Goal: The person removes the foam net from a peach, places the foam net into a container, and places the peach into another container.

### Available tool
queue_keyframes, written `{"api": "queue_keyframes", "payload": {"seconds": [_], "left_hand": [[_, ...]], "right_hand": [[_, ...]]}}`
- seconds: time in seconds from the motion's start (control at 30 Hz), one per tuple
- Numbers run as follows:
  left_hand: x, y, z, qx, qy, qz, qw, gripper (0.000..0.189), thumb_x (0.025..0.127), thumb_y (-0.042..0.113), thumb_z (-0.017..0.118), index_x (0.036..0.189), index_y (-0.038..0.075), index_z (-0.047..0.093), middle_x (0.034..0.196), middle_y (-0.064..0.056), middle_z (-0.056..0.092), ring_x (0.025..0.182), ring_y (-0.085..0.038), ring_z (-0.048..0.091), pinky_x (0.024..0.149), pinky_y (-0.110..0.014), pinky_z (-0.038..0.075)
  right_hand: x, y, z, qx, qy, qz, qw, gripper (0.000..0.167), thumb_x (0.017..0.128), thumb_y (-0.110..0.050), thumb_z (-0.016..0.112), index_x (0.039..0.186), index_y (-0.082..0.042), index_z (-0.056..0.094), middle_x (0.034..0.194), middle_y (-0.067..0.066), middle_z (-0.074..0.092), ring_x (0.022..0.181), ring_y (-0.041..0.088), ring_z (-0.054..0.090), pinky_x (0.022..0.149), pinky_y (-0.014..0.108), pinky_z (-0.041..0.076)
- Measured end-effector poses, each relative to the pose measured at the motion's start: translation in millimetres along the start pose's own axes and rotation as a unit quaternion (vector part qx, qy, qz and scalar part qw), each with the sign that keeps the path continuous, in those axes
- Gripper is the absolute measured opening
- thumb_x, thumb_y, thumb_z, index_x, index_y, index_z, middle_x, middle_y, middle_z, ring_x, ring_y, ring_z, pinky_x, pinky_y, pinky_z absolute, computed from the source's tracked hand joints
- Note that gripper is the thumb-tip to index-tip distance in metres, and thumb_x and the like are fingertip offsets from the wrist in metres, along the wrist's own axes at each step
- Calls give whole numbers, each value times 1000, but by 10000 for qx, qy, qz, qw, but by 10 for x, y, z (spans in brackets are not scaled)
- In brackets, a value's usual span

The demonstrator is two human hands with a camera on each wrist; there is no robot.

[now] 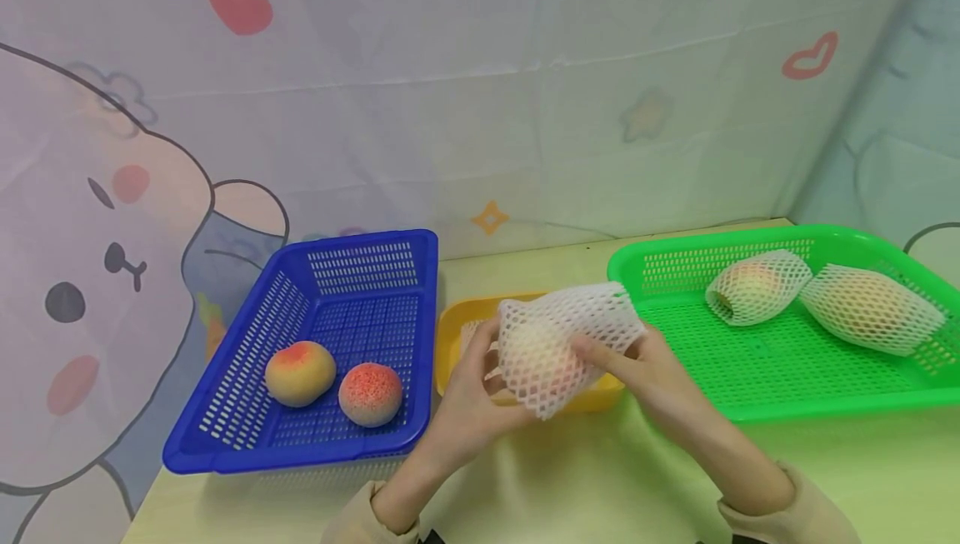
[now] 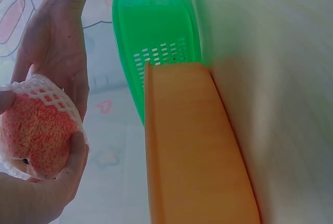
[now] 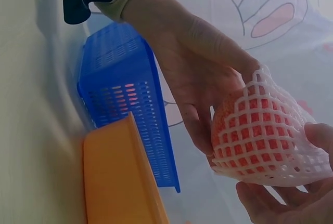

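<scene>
Above the yellow basket, a red-and-yellow peach [image 2: 39,135] sits inside a white foam net sleeve [image 1: 562,336]. My left hand [image 1: 476,406] grips the peach and the sleeve's edge from the left, fingers curled round them. On the other side my right hand [image 1: 648,377] holds the netting, thumb on top and fingers beneath. In the left wrist view the end of the peach with its dark stem hollow shows bare at the sleeve's mouth. The right wrist view shows the mesh [image 3: 255,141] covering most of the fruit.
To the left stands a blue basket [image 1: 352,302] with two bare peaches [image 1: 300,373]. A yellow basket [image 1: 450,336] with white netting in it is under my hands. The green basket [image 1: 720,377] at right contains two net-wrapped peaches [image 1: 870,308]. A printed cloth hangs behind.
</scene>
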State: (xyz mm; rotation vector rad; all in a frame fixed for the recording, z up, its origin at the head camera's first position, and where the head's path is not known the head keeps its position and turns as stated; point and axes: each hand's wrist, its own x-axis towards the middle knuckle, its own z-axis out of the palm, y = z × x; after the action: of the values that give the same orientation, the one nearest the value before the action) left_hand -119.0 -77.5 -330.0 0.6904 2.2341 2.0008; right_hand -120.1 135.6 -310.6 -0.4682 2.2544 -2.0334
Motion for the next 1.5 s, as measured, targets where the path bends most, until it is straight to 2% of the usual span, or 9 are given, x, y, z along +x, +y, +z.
{"api": "queue_keyframes", "payload": {"seconds": [0.3, 0.5, 0.63, 0.77, 0.97, 1.1, 1.27, 1.37, 1.5], "left_hand": [[-7, 13, -27, -21, 168, -8, 9999, 85, 74, 0, 77, 144, 22, 35, 139, -10, 43, 117, -29, 53, 89, -30, 53], [-13, 52, -43, -121, 171, 157, 9997, 83, 73, -1, 75, 143, 20, 36, 142, -10, 41, 120, -30, 51, 91, -32, 53], [-18, 77, -58, -133, 161, 208, 9996, 82, 74, 0, 75, 143, 21, 37, 142, -9, 41, 121, -30, 51, 91, -33, 53], [-25, 107, -71, -56, 230, 195, 9995, 81, 74, 1, 75, 143, 24, 38, 141, -7, 43, 120, -29, 52, 89, -33, 54], [-54, 174, -80, 192, 404, 91, 9990, 82, 71, 1, 75, 142, 25, 40, 139, -8, 45, 116, -29, 54, 88, -37, 55], [-68, 216, -84, 335, 486, 24, 9983, 81, 72, 2, 75, 142, 25, 41, 138, -9, 45, 113, -30, 56, 85, -38, 56], [-85, 257, -99, 399, 583, 3, 9975, 81, 72, 3, 76, 142, 24, 41, 137, -10, 45, 111, -30, 57, 80, -32, 57], [-88, 279, -114, 440, 643, 124, 9969, 81, 71, 4, 77, 141, 26, 42, 139, -7, 45, 111, -28, 57, 81, -29, 56], [-88, 297, -144, 478, 688, 452, 9955, 79, 72, 6, 79, 139, 26, 43, 137, -5, 47, 110, -26, 57, 84, -29, 55]], "right_hand": [[-2, -15, -82, -117, 239, -48, 9996, 32, 93, -19, 61, 123, -9, 56, 109, -5, 67, 100, 10, 61, 87, 24, 49], [6, -30, -128, -182, 484, -132, 9986, 39, 92, -17, 63, 129, -12, 54, 112, -7, 65, 99, 10, 63, 88, 24, 49], [12, -43, -159, -118, 569, -218, 9981, 36, 92, -16, 63, 127, -12, 56, 110, -9, 66, 100, 9, 62, 89, 23, 48], [14, -54, -175, 75, 578, -319, 9978, 28, 91, -13, 63, 119, -11, 61, 106, -10, 67, 104, 10, 57, 88, 23, 47], [1, -63, -180, 231, 575, -493, 9969, 21, 91, -9, 63, 111, -14, 66, 102, -9, 68, 96, 8, 59, 83, 21, 49], [-3, -66, -185, 250, 606, -533, 9964, 21, 91, -8, 63, 110, -16, 66, 101, -10, 68, 93, 8, 59, 82, 20, 49], [-3, -67, -198, 233, 601, -562, 9963, 24, 91, -8, 62, 113, -17, 64, 102, -9, 67, 92, 8, 60, 82, 20, 50], [-3, -67, -203, 277, 562, -594, 9963, 26, 91, -8, 62, 116, -16, 63, 103, -9, 67, 92, 8, 60, 81, 21, 50], [3, -58, -209, 360, 558, -679, 9955, 26, 91, -7, 62, 116, -15, 62, 104, -9, 66, 94, 9, 60, 82, 21, 51]]}}
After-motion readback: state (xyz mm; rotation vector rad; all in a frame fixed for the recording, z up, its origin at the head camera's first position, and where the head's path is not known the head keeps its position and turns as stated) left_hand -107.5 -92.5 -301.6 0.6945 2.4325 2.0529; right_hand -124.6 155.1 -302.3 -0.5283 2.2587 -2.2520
